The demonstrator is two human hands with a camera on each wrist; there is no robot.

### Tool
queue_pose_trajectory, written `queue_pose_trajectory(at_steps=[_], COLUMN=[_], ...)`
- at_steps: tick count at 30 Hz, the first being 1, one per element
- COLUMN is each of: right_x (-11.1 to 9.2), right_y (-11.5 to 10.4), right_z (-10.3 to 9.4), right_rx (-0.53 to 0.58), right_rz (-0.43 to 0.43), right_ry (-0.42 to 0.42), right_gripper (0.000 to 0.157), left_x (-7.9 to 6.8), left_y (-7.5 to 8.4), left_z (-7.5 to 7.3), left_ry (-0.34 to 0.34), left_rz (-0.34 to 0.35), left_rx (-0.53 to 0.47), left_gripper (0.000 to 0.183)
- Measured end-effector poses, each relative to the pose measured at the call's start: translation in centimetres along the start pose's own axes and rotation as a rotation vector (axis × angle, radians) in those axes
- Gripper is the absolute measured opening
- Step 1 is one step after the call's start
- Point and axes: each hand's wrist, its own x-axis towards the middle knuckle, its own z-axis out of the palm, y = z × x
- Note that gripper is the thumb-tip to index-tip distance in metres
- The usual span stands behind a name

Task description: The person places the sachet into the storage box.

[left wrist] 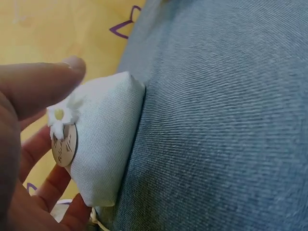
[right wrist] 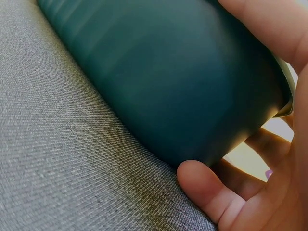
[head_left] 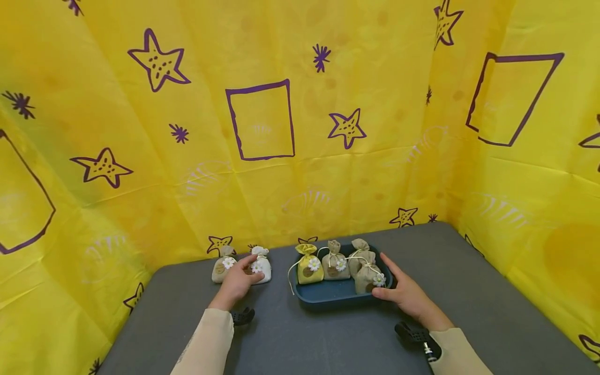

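Observation:
A white drawstring pouch (head_left: 261,267) with a flower and round tag lies on the grey cloth. My left hand (head_left: 238,284) is around it, fingers at its far side and thumb at its near side. In the left wrist view the fingers touch the pouch (left wrist: 108,139), while the thumb stands spread beside it. My right hand (head_left: 407,297) grips the right end of a dark blue tray (head_left: 323,301), thumb at the near rim. The tray holds a yellow pouch (head_left: 309,268) and several beige ones, including a tan pouch (head_left: 335,265) and a front pouch (head_left: 367,278).
Another beige pouch (head_left: 220,268) lies left of the white one, partly behind my left hand. A grey cloth (head_left: 300,344) covers the table. Yellow printed curtains (head_left: 262,203) hang behind and at both sides.

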Motion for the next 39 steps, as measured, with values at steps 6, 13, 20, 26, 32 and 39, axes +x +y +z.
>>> queue_pose_trajectory(at_steps=[6,13,20,26,32,39], right_x=[0.2,0.2,0.3,0.2,0.1,0.2], right_y=[0.0,0.1,0.0,-0.1,-0.2,-0.1], right_z=[0.1,0.0,0.0,-0.1,-0.1,-0.1], right_rx=[-0.012,-0.012,-0.026,-0.032,-0.033,-0.031], right_rz=[-0.002,-0.012,-0.009,0.003,0.012,0.019], right_ry=[-0.003,0.0,-0.005,-0.001,-0.002,-0.006], right_gripper=[0.097,0.098,0.097,0.096,0.096,0.096], left_x=[-0.7,-2.4,-5.1,-6.6,-6.6,-6.8], left_y=[0.3,0.6,0.5,0.5,-0.3,-0.4], left_z=[0.3,1.2,1.5,1.4,1.9,1.3], left_ry=[-0.015,-0.035,-0.036,-0.099,-0.123,-0.166], left_rz=[0.091,0.095,0.122,0.066,0.05,0.18], left_rx=[0.148,0.163,0.186,0.061,0.032,-0.011], left_gripper=[0.04,0.036,0.04,0.049,0.054,0.044])
